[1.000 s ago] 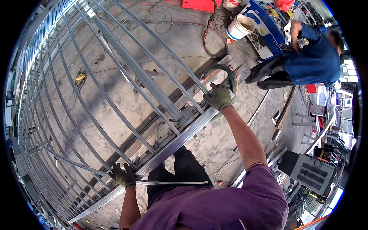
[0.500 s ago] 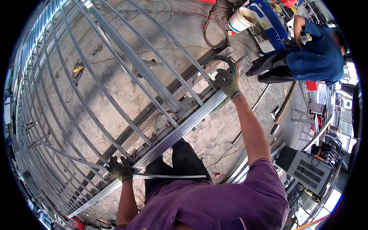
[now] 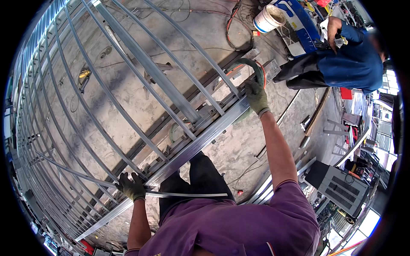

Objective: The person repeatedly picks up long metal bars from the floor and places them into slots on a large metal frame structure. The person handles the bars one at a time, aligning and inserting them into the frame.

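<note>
A large frame of grey metal bars lies before me, closed on my side by a long metal rail. My left hand, in a dark glove, is closed around a thin loose metal bar by the rail. That bar runs from across the frame at left to in front of my thighs. My right hand, gloved too, has its fingers curled at the rail's right end, next to a looped green hose. Whatever lies inside those fingers is hidden.
A person in a blue shirt stands at the far right, near a white bucket and a blue machine. A grey vented machine stands at the right. A yellow tool lies on the floor beyond the bars.
My right hand has shifted slightly, its fingers drawn in more beside the hose. The left hand keeps its place on the bar, and the whole view has moved a little.
</note>
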`<state>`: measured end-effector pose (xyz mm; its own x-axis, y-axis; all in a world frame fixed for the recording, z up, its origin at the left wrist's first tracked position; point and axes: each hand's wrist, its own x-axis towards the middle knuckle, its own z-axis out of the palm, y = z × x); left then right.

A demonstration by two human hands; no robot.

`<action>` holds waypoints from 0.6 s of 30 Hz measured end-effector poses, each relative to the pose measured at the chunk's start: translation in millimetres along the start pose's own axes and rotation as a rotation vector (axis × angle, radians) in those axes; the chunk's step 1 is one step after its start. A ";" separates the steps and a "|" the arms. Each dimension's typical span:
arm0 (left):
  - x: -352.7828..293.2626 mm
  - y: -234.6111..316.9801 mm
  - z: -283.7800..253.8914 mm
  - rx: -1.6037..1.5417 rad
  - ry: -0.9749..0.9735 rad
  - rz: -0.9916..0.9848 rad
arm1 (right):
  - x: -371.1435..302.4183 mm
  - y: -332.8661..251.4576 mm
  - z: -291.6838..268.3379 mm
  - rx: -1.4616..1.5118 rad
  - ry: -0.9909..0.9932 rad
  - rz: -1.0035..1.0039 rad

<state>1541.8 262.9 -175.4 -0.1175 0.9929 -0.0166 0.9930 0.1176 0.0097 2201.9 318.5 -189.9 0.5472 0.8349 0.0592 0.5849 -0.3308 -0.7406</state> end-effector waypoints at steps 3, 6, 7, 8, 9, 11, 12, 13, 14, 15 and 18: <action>0.3 -4.0 3.7 0.019 0.007 0.022 | -0.3 3.0 3.2 -0.076 0.012 -0.053; -1.4 -4.5 5.4 -0.011 0.031 0.030 | -1.3 -2.1 5.0 -0.142 0.008 -0.077; -0.8 -4.4 5.1 -0.013 0.026 0.025 | -1.6 1.5 5.3 -0.134 0.010 -0.078; 0.1 -4.1 5.1 -0.016 0.021 0.021 | -1.9 4.4 5.8 -0.127 0.011 -0.079; 0.2 -1.8 3.3 -0.016 0.015 0.012 | -2.2 4.0 6.9 -0.132 0.019 -0.095; 0.5 2.1 -1.2 -0.013 -0.005 0.000 | -2.8 3.2 8.5 -0.142 0.034 -0.126; 0.6 2.6 -1.8 -0.007 -0.001 0.007 | -2.5 4.9 8.6 -0.155 0.041 -0.149; 0.7 3.0 -2.6 0.000 0.003 0.013 | -1.8 6.6 8.4 -0.169 0.048 -0.173; 1.2 3.4 -3.4 -0.006 -0.003 0.009 | -2.3 8.1 9.2 -0.182 0.055 -0.196; 1.9 4.2 -4.0 -0.012 -0.008 0.003 | -2.6 4.0 9.6 -0.156 0.047 -0.173; 2.3 4.5 -6.0 -0.023 -0.017 0.003 | -3.8 -4.2 8.6 -0.107 0.029 -0.116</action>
<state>1545.9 265.8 -169.5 -0.1140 0.9929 -0.0333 0.9928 0.1151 0.0325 2192.3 320.6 -192.8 0.4887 0.8575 0.1608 0.7045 -0.2792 -0.6524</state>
